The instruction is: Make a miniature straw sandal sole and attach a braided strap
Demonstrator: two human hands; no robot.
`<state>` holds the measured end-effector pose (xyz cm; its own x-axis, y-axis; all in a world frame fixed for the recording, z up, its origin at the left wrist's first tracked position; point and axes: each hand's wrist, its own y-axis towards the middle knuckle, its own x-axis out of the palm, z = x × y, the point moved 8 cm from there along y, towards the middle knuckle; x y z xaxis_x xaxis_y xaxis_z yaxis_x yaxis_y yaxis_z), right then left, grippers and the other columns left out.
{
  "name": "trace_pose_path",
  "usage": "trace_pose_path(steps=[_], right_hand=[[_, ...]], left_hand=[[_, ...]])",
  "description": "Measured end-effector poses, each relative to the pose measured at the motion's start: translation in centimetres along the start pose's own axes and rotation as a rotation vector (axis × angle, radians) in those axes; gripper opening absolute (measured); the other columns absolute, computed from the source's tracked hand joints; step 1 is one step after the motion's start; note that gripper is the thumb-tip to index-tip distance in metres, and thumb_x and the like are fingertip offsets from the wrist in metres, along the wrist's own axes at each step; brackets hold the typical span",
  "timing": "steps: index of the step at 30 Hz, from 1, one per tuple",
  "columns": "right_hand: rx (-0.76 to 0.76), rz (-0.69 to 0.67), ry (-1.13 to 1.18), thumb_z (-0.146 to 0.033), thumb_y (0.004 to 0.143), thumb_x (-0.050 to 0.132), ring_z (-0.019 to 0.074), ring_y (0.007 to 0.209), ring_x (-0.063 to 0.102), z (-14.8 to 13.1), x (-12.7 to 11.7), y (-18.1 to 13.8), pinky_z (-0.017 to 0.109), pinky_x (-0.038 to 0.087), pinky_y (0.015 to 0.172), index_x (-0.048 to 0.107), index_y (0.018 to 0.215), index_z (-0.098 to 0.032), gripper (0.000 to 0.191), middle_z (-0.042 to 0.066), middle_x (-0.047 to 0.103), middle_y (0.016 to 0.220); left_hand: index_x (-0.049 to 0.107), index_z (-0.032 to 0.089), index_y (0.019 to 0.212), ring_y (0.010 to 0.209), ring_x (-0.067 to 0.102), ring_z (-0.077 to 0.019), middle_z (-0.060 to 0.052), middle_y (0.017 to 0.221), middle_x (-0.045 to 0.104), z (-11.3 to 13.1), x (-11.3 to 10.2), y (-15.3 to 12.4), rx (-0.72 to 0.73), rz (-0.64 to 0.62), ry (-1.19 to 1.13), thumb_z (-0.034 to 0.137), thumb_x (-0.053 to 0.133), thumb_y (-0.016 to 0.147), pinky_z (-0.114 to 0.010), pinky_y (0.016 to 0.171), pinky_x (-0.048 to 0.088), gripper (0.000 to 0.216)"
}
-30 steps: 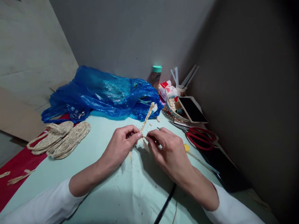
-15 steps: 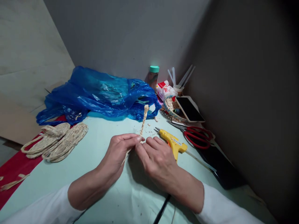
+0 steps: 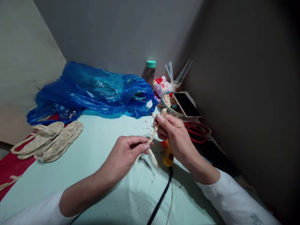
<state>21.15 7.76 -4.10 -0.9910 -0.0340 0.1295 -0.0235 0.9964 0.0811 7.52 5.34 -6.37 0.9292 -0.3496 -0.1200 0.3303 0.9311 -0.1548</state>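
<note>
A short pale braid [image 3: 153, 135] of flat plant fibre stretches between my two hands above the table. My left hand [image 3: 131, 149] pinches its lower end between thumb and fingers, and loose unbraided strands [image 3: 153, 158] hang below that grip. Near the braid's upper end, my right hand [image 3: 174, 131] is closed on it, with the tip poking out above the thumb. Behind and under my right hand lies a yellow glue gun [image 3: 168, 157], mostly covered, its black cord [image 3: 160, 200] running toward me.
Coiled braided cords [image 3: 59, 142] lie at the left on red cloth. A blue plastic bag [image 3: 98, 90] spreads along the back. Toward the right are a small woven basket [image 3: 167, 101], a phone [image 3: 187, 104], red-handled scissors [image 3: 197, 131] and a bottle with a green lid [image 3: 150, 72].
My right hand has moved up and right, from beside the left hand to the braid's upper end. The braid now slants to the right, and the loose strands below show.
</note>
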Motion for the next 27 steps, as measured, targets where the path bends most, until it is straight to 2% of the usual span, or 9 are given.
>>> trace_pose_path(steps=[5,9,11,14,16,18,22,25,27], right_hand=[[0.005,0.118,0.100,-0.045,0.084,0.067,0.0064,0.043,0.022,0.8,-0.4,-0.2,0.024,0.019,0.044,0.056,0.065,-0.018,0.035,-0.009,0.030,0.048],[0.007,0.098,0.174,-0.044,0.085,0.067,0.0061,0.044,0.025,1.1,0.0,0.1,0.022,0.023,0.044,0.056,0.066,-0.018,0.034,-0.009,0.031,0.048],[0.025,0.062,0.189,-0.045,0.085,0.067,0.0068,0.046,0.031,1.2,0.3,0.2,0.022,0.029,0.047,0.057,0.069,-0.018,0.034,-0.008,0.035,0.051],[0.072,-0.043,0.145,-0.048,0.088,0.064,0.0099,0.061,0.050,1.3,1.1,-0.1,0.024,0.043,0.061,0.058,0.083,-0.018,0.031,-0.003,0.053,0.069],[0.084,-0.158,0.047,-0.047,0.088,0.065,0.0135,0.076,0.060,1.2,2.2,-0.7,0.026,0.047,0.072,0.057,0.098,-0.020,0.030,0.001,0.061,0.087],[0.061,-0.273,-0.079,-0.044,0.087,0.068,0.0151,0.082,0.061,1.2,3.3,-1.3,0.027,0.046,0.073,0.056,0.107,-0.021,0.033,0.001,0.063,0.092],[0.040,-0.373,-0.238,-0.044,0.094,0.059,0.0114,0.064,0.056,1.5,4.5,-2.0,0.025,0.042,0.064,0.056,0.091,-0.020,0.024,-0.004,0.057,0.069],[0.037,-0.334,-0.292,-0.040,0.095,0.057,0.0077,0.053,0.045,1.6,4.1,-1.8,0.023,0.035,0.054,0.053,0.085,-0.021,0.022,-0.007,0.050,0.064],[-0.011,-0.287,-0.346,-0.035,0.095,0.058,0.0072,0.055,0.043,1.2,3.7,-1.5,0.022,0.033,0.053,0.055,0.081,-0.020,0.020,-0.006,0.051,0.067]], left_hand=[[0.071,0.018,0.060,0.061,0.051,-0.0152,-0.003,0.064,0.067,0.7,0.2,-0.9,0.002,-0.030,0.035,0.031,0.065,0.076,-0.028,0.059,0.036,0.022],[0.075,0.017,0.067,0.057,0.047,-0.0126,-0.002,0.062,0.064,0.2,-0.1,-1.4,-0.074,-0.030,-0.058,0.037,0.071,0.074,-0.026,0.054,0.032,0.022],[0.076,0.016,0.072,0.060,0.049,-0.0118,-0.003,0.067,0.066,-0.1,-0.5,-1.2,-0.096,-0.016,-0.112,0.036,0.072,0.076,-0.024,0.056,0.035,0.021],[0.074,0.015,0.078,0.064,0.053,-0.0111,-0.003,0.075,0.069,-0.3,-1.1,-0.4,-0.081,0.018,-0.194,0.032,0.071,0.079,-0.023,0.061,0.040,0.017],[0.071,0.016,0.087,0.067,0.058,-0.0116,-0.002,0.077,0.070,0.1,-1.8,0.1,-0.031,0.064,-0.265,0.029,0.072,0.080,-0.023,0.065,0.043,0.015],[0.065,0.018,0.096,0.068,0.061,-0.0131,0.000,0.074,0.069,0.4,-2.3,0.5,0.020,0.095,-0.304,0.027,0.072,0.079,-0.024,0.066,0.045,0.020],[0.051,0.021,0.094,0.061,0.061,-0.0142,0.005,0.066,0.063,0.8,-2.5,0.6,0.069,0.072,-0.256,0.028,0.067,0.083,-0.027,0.062,0.043,0.020],[0.051,0.020,0.092,0.063,0.057,-0.0117,0.005,0.068,0.061,0.9,-2.7,0.6,0.084,0.079,-0.175,0.026,0.063,0.085,-0.025,0.062,0.040,0.015],[0.052,0.020,0.094,0.065,0.058,-0.0118,0.005,0.069,0.063,1.0,-2.7,0.6,0.084,0.068,-0.135,0.026,0.061,0.086,-0.025,0.063,0.040,0.013]])
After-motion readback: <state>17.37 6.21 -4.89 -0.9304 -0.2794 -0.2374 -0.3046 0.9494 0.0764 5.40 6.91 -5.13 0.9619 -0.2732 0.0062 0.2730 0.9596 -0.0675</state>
